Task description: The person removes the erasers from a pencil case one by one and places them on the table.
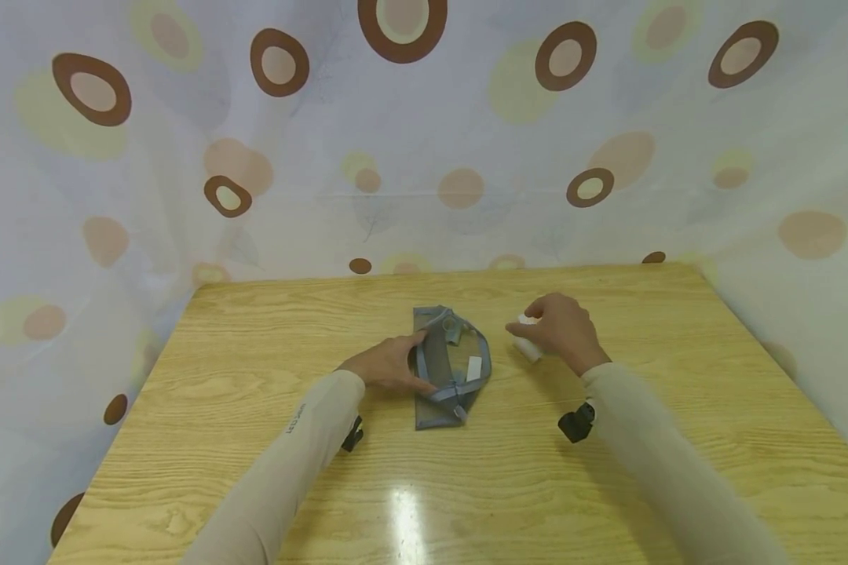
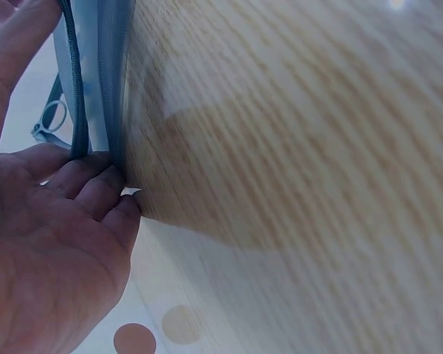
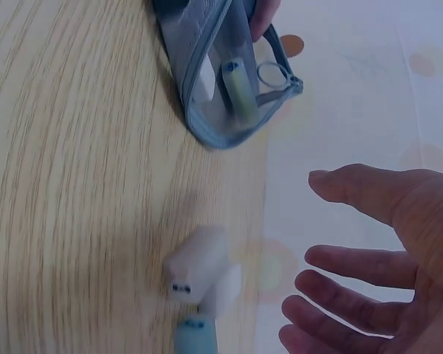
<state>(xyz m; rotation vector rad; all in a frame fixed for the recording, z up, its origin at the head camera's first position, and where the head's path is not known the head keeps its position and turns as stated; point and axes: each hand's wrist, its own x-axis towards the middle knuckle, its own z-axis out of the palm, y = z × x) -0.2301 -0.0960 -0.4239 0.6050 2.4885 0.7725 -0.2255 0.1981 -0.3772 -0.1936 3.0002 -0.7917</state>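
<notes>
Wood-grain counter point(image 1: 254, 333) here, glare point(image 1: 406, 514) shining off its near side; a grey-blue zip pouch point(image 1: 435, 357) lies mid-counter, mouth gaping, with blurred white pieces point(image 3: 199, 258) and a blue piece point(image 3: 196, 338) beside it!

Wood-grain table point(image 1: 240, 329) — white glare streak point(image 1: 407, 522) on surface; pale backdrop point(image 1: 410, 118) behind — brown, peach, yellowish spots point(image 1: 461, 188).

Left hand point(image 2: 55, 243) at left side of view, palm showing, thumb reaching toward upper corner, bent fingertips touching lower end of blue-grey pouch point(image 2: 96, 96); dark zip point(image 2: 75, 74) running along pouch edge; pale ring point(image 2: 55, 116) beside it; wooden table point(image 2: 303, 133) with streaked grain, darker shadow patch, small glare near top; pale cloth point(image 2: 151, 306) below, brown and tan dots
</notes>
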